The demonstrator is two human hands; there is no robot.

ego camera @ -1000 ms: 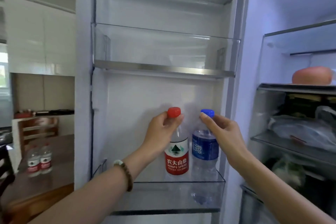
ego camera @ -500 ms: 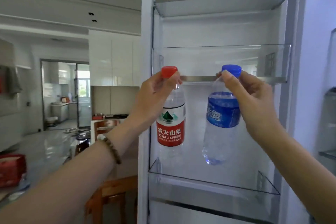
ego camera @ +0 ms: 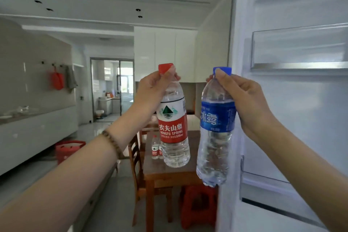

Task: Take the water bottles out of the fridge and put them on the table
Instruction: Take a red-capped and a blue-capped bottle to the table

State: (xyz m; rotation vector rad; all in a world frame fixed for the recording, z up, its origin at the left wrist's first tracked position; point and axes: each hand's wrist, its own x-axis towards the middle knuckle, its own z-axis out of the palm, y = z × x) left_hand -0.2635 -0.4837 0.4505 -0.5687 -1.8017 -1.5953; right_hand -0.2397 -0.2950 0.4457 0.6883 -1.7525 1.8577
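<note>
The left hand (ego camera: pixel 154 88) is pinching the red bottle (ego camera: pixel 174 130) at its neck, fingers curled just under the cap. The right hand (ego camera: pixel 243 96) is gripping the blue bottle (ego camera: pixel 216 137) the same way. Both bottles are hanging upright in the air, side by side but apart, just beside the open fridge door (ego camera: pixel 301 100). Holding each by the neck is probably letting one trip carry two. The table (ego camera: pixel 169 173) is standing well beyond them, with two small bottles (ego camera: pixel 156 149) sitting on it.
</note>
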